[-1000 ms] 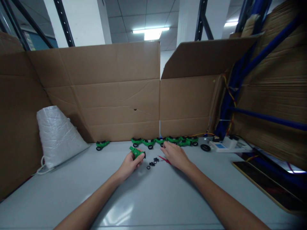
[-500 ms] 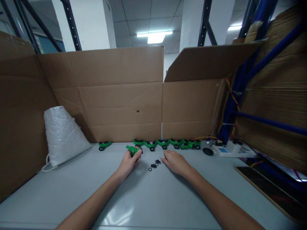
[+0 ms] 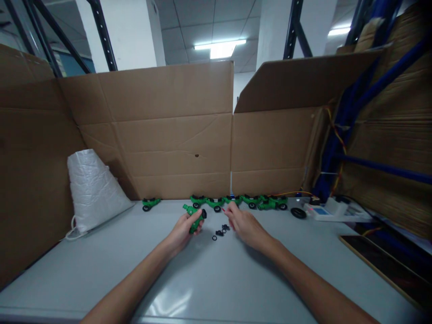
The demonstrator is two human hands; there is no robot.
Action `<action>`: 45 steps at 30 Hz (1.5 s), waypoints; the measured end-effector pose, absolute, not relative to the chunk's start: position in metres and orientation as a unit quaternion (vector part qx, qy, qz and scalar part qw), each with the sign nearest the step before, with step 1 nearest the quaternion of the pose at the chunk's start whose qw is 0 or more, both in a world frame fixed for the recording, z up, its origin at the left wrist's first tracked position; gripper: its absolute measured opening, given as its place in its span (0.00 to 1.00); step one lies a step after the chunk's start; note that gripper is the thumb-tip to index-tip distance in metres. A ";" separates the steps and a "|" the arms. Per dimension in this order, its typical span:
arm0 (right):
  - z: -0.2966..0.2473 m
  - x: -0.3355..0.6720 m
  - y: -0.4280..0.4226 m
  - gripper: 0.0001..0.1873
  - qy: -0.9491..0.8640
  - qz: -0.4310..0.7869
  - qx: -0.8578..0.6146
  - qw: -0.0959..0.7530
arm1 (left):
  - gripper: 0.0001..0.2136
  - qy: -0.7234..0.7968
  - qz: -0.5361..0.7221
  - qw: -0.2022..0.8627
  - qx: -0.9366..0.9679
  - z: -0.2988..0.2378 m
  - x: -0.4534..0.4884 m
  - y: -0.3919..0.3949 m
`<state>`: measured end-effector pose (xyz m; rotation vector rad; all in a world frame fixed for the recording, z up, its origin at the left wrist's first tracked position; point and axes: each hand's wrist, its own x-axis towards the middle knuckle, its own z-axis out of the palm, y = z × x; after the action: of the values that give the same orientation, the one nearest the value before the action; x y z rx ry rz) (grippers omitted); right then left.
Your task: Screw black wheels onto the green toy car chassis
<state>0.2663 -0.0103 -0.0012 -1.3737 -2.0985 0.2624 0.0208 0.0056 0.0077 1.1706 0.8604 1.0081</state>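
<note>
My left hand (image 3: 180, 230) is closed round a green toy car (image 3: 196, 218); a black part shows at its right end, by my thumb. To the right, my right hand (image 3: 248, 228) is raised a little off the table, with fingers pinched on a tiny thing with a red tip (image 3: 223, 209). Its kind is too small to make out. Between the hands, small black parts (image 3: 220, 233) and a thin black ring (image 3: 214, 238) lie on the table. Behind my hands stands a row of green toy cars (image 3: 249, 201) with black wheels.
One more green toy car (image 3: 150, 204) sits apart at the back left, beside a white wrapped bag (image 3: 96, 193). At the right are a black ring (image 3: 298, 213), a white power strip (image 3: 334, 211) and a dark panel (image 3: 374, 265). Cardboard walls (image 3: 168, 139) enclose the table.
My left hand has turned the toy car, so its black end now faces up and right. My right hand has risen from the table beside the small black parts. The view has shifted slightly.
</note>
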 end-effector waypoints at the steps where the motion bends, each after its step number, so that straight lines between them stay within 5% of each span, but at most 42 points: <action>1: 0.000 0.261 -0.015 0.13 -0.806 0.105 -0.491 0.313 | 0.24 0.377 0.432 0.641 0.512 0.007 0.022 0.005; 22: -0.001 0.240 -0.031 0.17 -0.792 0.008 -0.452 0.410 | 0.22 0.368 0.488 0.613 0.501 0.013 0.026 0.000; 45: 0.004 0.241 -0.034 0.18 -0.791 -0.089 -0.518 0.313 | 0.25 0.338 0.454 0.626 0.536 -0.001 0.031 0.000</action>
<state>0.2408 -0.0343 0.0040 -1.3666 -2.0868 -0.2341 0.0311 0.0001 -0.0010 1.2304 0.7757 1.0404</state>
